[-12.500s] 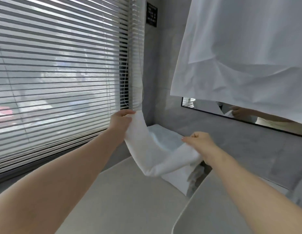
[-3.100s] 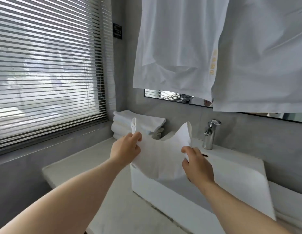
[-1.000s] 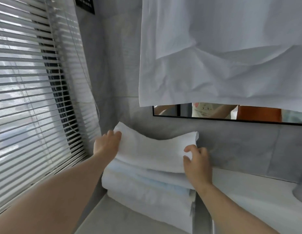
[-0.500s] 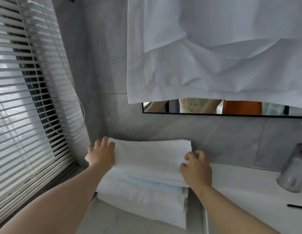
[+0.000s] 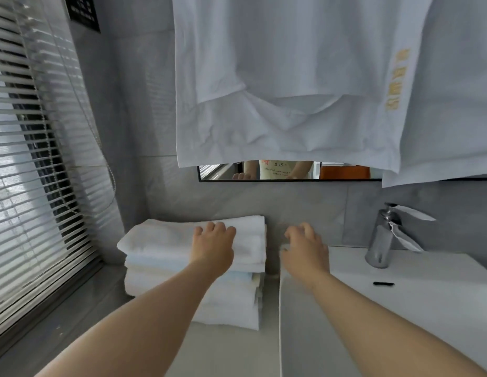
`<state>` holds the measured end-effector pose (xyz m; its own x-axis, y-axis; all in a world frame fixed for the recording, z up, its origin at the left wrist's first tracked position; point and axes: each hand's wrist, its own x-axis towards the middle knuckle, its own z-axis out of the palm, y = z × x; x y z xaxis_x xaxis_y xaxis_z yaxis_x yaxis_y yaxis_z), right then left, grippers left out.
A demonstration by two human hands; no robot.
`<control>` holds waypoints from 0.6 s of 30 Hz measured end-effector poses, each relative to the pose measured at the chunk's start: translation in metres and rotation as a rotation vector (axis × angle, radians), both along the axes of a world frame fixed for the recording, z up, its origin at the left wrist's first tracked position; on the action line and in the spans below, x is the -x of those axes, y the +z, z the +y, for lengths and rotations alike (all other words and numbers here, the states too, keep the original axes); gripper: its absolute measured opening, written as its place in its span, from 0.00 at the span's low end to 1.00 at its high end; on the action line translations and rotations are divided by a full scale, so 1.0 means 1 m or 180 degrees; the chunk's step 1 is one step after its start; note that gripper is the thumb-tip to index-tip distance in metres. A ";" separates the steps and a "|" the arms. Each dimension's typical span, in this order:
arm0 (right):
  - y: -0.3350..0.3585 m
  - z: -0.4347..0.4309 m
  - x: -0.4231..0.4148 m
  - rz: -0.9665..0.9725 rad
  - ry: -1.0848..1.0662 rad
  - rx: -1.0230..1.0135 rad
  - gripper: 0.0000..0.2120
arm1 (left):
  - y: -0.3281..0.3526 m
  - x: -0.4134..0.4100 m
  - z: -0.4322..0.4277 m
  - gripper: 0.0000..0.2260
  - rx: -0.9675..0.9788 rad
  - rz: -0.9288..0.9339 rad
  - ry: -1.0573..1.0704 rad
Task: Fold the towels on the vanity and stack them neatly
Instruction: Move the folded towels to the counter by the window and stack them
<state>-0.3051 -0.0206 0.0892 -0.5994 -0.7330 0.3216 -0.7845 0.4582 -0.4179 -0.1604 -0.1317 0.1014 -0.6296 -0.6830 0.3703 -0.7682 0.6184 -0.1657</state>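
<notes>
A stack of folded white towels [image 5: 166,270] stands on the grey vanity top [image 5: 226,349], in the corner by the wall and the window. The top folded towel [image 5: 160,238] lies flat on the stack. My left hand [image 5: 213,244] rests palm down on the right part of that top towel, fingers loosely bent, gripping nothing. My right hand [image 5: 306,247] hovers to the right of the stack, over the back left corner of the white basin [image 5: 400,303], fingers relaxed and empty.
A chrome faucet [image 5: 384,235] stands at the basin's back right. White cloths [image 5: 291,85] hang over the mirror [image 5: 288,171] above. Window blinds [image 5: 33,159] fill the left side, with a cord hanging near the stack.
The folded towel has been laid on the stack and both hands have let go of it. My right hand moved off to the right; my left slid onto the towel's top.
</notes>
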 end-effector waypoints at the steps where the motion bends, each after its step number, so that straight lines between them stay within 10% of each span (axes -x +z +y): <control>1: 0.001 0.011 0.004 0.0011 -0.0042 -0.0026 0.14 | -0.001 0.009 0.012 0.16 0.0002 0.0009 -0.0121; 18: -0.032 0.240 0.149 0.0051 -0.0570 -0.0407 0.18 | -0.042 0.190 0.227 0.15 -0.0383 0.0276 -0.1196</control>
